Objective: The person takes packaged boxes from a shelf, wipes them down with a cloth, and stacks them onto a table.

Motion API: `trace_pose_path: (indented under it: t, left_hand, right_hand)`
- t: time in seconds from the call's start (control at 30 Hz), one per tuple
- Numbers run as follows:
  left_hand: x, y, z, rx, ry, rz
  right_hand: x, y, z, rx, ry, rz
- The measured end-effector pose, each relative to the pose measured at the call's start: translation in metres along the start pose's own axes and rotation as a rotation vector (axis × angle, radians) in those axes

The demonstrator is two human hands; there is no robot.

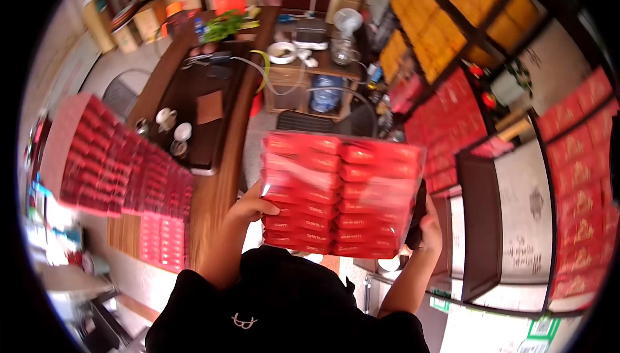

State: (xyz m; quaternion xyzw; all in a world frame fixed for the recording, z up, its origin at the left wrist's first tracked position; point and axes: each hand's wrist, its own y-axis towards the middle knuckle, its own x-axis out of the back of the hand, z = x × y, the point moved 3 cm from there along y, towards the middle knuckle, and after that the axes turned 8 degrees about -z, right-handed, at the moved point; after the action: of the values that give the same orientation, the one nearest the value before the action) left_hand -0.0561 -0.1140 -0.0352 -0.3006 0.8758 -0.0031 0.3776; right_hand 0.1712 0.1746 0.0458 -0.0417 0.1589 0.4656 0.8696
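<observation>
Held up in front of my body is a clear-wrapped pack of red packets, stacked in two columns with small pale print on them. My left hand grips its left edge, thumb on the front and the other fingers hidden behind. On the opposite side, my right hand is closed at the pack's right edge, its fingers mostly hidden. A dark flat object lies between that hand and the pack; what it is I cannot make out.
To the left, stacked red packs stand on a wooden table. A dark tea tray on it carries cups. Shelves on the right hold red packs and yellow packs. Further back is a cabinet with a water bottle.
</observation>
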Motion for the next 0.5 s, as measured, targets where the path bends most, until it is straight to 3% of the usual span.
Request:
trace_pose_path:
  t: [0.13,0.23,0.4,0.47,0.5]
  left_hand:
    - [0.022,-0.044,-0.046,-0.138,0.203,-0.022]
    - [0.053,-0.086,-0.056,-0.225,0.012,-0.094]
    - [0.130,-0.165,-0.032,-0.343,0.069,-0.073]
    - [0.147,-0.200,-0.017,-0.210,0.013,-0.072]
    - [0.153,-0.218,-0.012,-0.245,-0.022,-0.092]
  right_hand:
    - [-0.043,0.035,-0.053,-0.182,-0.137,-0.085]
    - [-0.083,0.055,-0.099,-0.250,-0.057,-0.039]
    - [-0.155,0.067,-0.161,-0.501,0.038,0.183]
    - [-0.185,0.071,-0.189,-0.608,0.042,0.294]
    - [-0.199,0.073,-0.205,-0.651,0.012,0.372]
